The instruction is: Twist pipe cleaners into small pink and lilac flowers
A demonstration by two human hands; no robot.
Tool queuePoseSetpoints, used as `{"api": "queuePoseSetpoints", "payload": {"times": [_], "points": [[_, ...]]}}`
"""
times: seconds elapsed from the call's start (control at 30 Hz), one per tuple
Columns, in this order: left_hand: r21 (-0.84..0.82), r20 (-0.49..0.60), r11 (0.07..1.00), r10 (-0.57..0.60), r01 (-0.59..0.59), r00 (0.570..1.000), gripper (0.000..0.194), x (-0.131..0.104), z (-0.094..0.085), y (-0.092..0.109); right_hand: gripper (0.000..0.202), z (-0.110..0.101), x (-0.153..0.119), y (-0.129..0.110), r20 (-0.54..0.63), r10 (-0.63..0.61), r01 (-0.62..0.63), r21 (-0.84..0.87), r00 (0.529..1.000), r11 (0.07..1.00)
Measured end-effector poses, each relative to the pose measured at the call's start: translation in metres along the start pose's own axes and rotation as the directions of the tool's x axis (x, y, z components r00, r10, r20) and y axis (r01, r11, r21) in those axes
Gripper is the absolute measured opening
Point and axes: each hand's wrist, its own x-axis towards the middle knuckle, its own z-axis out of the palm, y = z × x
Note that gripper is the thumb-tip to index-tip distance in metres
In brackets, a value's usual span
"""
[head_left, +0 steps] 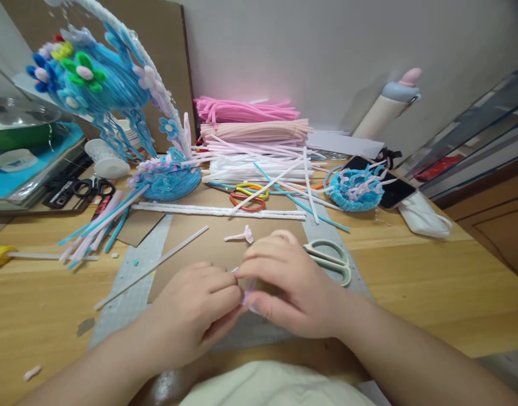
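Above the front of the cardboard sheet [187, 248], my left hand [208, 304] and my right hand [284, 282] meet with fingertips almost touching. Between them shows a short piece of pale lilac pipe cleaner [249, 294], pinched by both; most of it is hidden by the fingers. Just beyond lies a small pink pipe-cleaner piece [244, 234] with a curled end. Grey-green-handled scissors [339, 265] rest beside my right hand, their blades hidden behind it. A translucent glue stick [157, 265] lies slanted to the left of my left hand.
Bundles of pink and white pipe cleaners [254, 132] are stacked against the wall. A blue flower-decorated pipe-cleaner piece [110, 73] stands at the back left, and a blue woven piece [356, 189] at the right by a phone [396, 192]. Red- and yellow-handled scissors [248, 200] lie mid-table.
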Motion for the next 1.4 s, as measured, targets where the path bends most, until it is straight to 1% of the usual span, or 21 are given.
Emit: {"api": "queuePoseSetpoints", "payload": {"times": [0.07, 0.1, 0.13, 0.2, 0.3, 0.47, 0.53, 0.6, 0.67, 0.7, 0.77, 0.83, 0.9, 0.97, 1.03, 1.13, 1.2, 1.27, 1.3, 1.33, 1.4], "points": [[-0.003, 0.01, 1.0, -0.016, 0.016, 1.0, 0.021, -0.001, 0.0, -0.001, 0.034, -0.004, 0.0, -0.004, 0.129, -0.031, 0.049, -0.138, 0.991, 0.989], [-0.011, 0.013, 1.0, -0.025, 0.025, 1.0, 0.021, -0.001, 0.0, -0.001, 0.038, -0.006, 0.0, -0.006, 0.152, -0.019, 0.048, -0.188, 0.988, 0.981], [-0.018, 0.012, 0.999, -0.033, 0.033, 0.999, 0.022, -0.001, 0.0, -0.002, 0.039, -0.006, 0.0, -0.007, 0.16, -0.004, 0.042, -0.234, 0.987, 0.971], [-0.022, 0.0, 0.999, -0.044, 0.044, 0.999, 0.022, -0.001, -0.001, -0.002, 0.033, -0.005, 0.0, -0.008, 0.168, 0.014, 0.039, -0.314, 0.986, 0.949], [-0.019, -0.008, 0.998, -0.055, 0.055, 0.998, 0.022, -0.002, -0.002, -0.002, 0.024, -0.005, 0.0, -0.007, 0.192, 0.003, 0.069, -0.37, 0.981, 0.926], [-0.039, 0.024, 0.997, -0.071, 0.072, 0.997, 0.022, -0.003, -0.005, -0.001, 0.015, -0.006, -0.001, -0.004, 0.173, -0.081, 0.141, -0.366, 0.981, 0.92], [-0.073, 0.046, 0.993, -0.091, 0.094, 0.995, 0.024, -0.002, -0.006, 0.0, 0.017, -0.005, -0.001, -0.003, 0.168, -0.116, 0.171, -0.365, 0.979, 0.915], [-0.137, 0.06, 0.981, -0.131, 0.138, 0.99, 0.025, -0.003, -0.008, 0.001, 0.017, -0.004, -0.002, -0.002, 0.152, -0.144, 0.192, -0.375, 0.978, 0.907], [-0.256, 0.09, 0.945, -0.187, 0.204, 0.978, 0.027, -0.003, -0.01, 0.002, 0.015, -0.002, -0.002, -0.001, 0.111, -0.181, 0.211, -0.399, 0.977, 0.893], [-0.332, 0.117, 0.912, -0.214, 0.241, 0.97, 0.028, -0.003, -0.01, 0.003, 0.016, -0.001, -0.002, -0.001, 0.088, -0.204, 0.222, -0.411, 0.975, 0.884], [-0.487, 0.196, 0.808, -0.27, 0.332, 0.943, 0.031, -0.003, -0.011, 0.003, 0.016, 0.0, -0.002, -0.002, 0.05, -0.249, 0.246, -0.429, 0.967, 0.869], [-0.625, 0.287, 0.66, -0.303, 0.417, 0.909, 0.034, -0.002, -0.01, 0.004, 0.016, 0.002, -0.002, -0.002, 0.024, -0.28, 0.261, -0.447, 0.96, 0.856], [-0.74, 0.364, 0.476, -0.312, 0.475, 0.878, 0.035, -0.001, -0.007, 0.004, 0.017, 0.004, -0.003, -0.002, 0.0, -0.297, 0.262, -0.471, 0.955, 0.843], [-0.83, 0.4, 0.278, -0.306, 0.483, 0.864, 0.032, 0.001, -0.003, 0.004, 0.018, 0.006, -0.003, -0.002, -0.028, -0.299, 0.25, -0.482, 0.954, 0.84], [-0.882, 0.406, 0.103, -0.329, 0.46, 0.852, 0.029, 0.003, 0.001, 0.004, 0.018, 0.007, -0.004, -0.001, -0.052, -0.283, 0.227, -0.468, 0.958, 0.854], [-0.897, 0.434, -0.088, -0.353, 0.433, 0.829, 0.032, 0.002, 0.005, 0.004, 0.018, 0.009, -0.003, 0.0, -0.079, -0.222, 0.179, -0.367, 0.972, 0.913], [-0.89, 0.455, -0.138, -0.337, 0.435, 0.824, 0.033, 0.001, 0.005, 0.003, 0.02, 0.011, -0.002, 0.0, -0.1, -0.146, 0.127, -0.181, 0.984, 0.975], [-0.889, 0.456, -0.122, -0.331, 0.441, 0.826, 0.032, 0.0, 0.004, 0.002, 0.023, 0.013, -0.001, 0.0, -0.084, -0.018, 0.024, 0.067, 0.996, 0.997], [-0.892, 0.446, -0.087, -0.336, 0.444, 0.829, 0.031, -0.001, 0.003, 0.001, 0.024, 0.014, 0.0, 0.0, -0.061, 0.043, -0.033, 0.16, 0.997, 0.987], [-0.893, 0.435, -0.044, -0.345, 0.448, 0.832, 0.031, -0.001, 0.003, 0.0, 0.024, 0.014, 0.0, -0.001, -0.038, 0.085, -0.075, 0.208, 0.996, 0.975], [-0.886, 0.414, 0.051, -0.359, 0.461, 0.836, 0.032, -0.002, 0.002, -0.001, 0.02, 0.016, 0.0, -0.002, -0.01, 0.087, -0.084, 0.171, 0.996, 0.982]]}}
